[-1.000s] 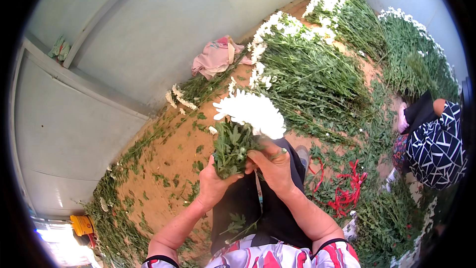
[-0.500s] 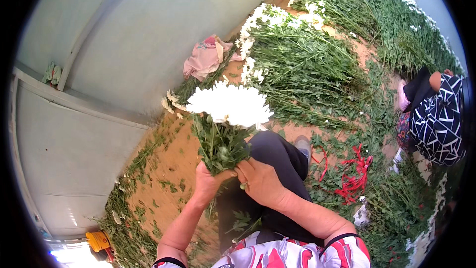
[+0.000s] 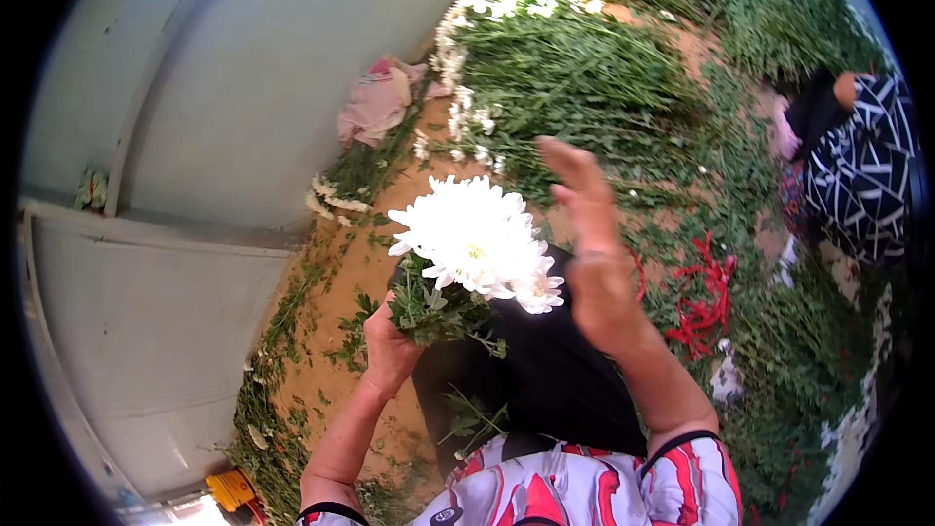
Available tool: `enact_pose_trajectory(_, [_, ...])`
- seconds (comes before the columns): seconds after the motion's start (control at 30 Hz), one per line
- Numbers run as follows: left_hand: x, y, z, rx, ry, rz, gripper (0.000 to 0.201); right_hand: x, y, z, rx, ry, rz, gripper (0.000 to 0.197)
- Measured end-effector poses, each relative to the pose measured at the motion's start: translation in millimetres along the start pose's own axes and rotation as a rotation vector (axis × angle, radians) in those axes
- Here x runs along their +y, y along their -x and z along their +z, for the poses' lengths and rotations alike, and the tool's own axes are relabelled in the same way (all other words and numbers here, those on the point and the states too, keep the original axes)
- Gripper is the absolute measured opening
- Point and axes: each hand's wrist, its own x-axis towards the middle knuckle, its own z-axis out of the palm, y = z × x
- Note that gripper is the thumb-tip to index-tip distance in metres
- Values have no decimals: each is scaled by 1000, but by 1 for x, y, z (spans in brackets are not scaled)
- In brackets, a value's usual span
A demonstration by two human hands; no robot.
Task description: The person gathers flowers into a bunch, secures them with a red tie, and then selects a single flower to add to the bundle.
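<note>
My left hand [image 3: 390,346] is closed round the leafy stems of a bunch of white chrysanthemums [image 3: 474,239], held above my lap with the blooms up and tilted to the right. The lower stems are hidden by the hand and leaves. To the right of the blooms, my right hand [image 3: 590,229] is raised and somewhat blurred. Its fingers stretch out toward the far side, with nothing seen in them. Beyond it on the floor lies a broad heap of cut chrysanthemums [image 3: 584,88], their white heads along the left edge.
Red ribbons [image 3: 709,297] lie on leaf litter to the right. A person in a patterned garment [image 3: 862,170] is at the far right. A pink cloth [image 3: 378,102] rests by the grey wall [image 3: 253,88]. Something yellow [image 3: 230,489] stands at the lower left. More flowers [image 3: 769,10] lie far right.
My right hand has left the stems and swung up and forward to the right. The bunch, still in my left hand, has tipped to the right and toward me. The view has shifted slightly.
</note>
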Motion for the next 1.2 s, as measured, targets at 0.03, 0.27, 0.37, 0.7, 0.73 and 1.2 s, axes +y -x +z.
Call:
enact_pose_trajectory(0.03, [5, -1, 6, -27, 9, 12, 28, 6, 0, 6, -28, 38, -8, 84])
enact_pose_trajectory(0.27, [26, -10, 16, -77, -72, -12, 44, 45, 29, -22, 215, -292, 141, 76])
enact_pose_trajectory(0.37, [27, -9, 27, -86, -114, -10, 48, 50, 45, -19, 18, 43, 91, 77])
enact_pose_trajectory(0.7, [-36, 3, -6, -105, 531, -660, 27, 69, 91, -73, 294, -108, 344, 73])
enact_pose_trajectory(0.73, [-34, 3, -6, -70, 599, -560, 26, 69, 96, -75, 284, -108, 358, 70])
enact_pose_trajectory(1.2, [20, -10, 28, -127, 300, -273, 39, 28, 67, 7, 113, 146, -125, 20])
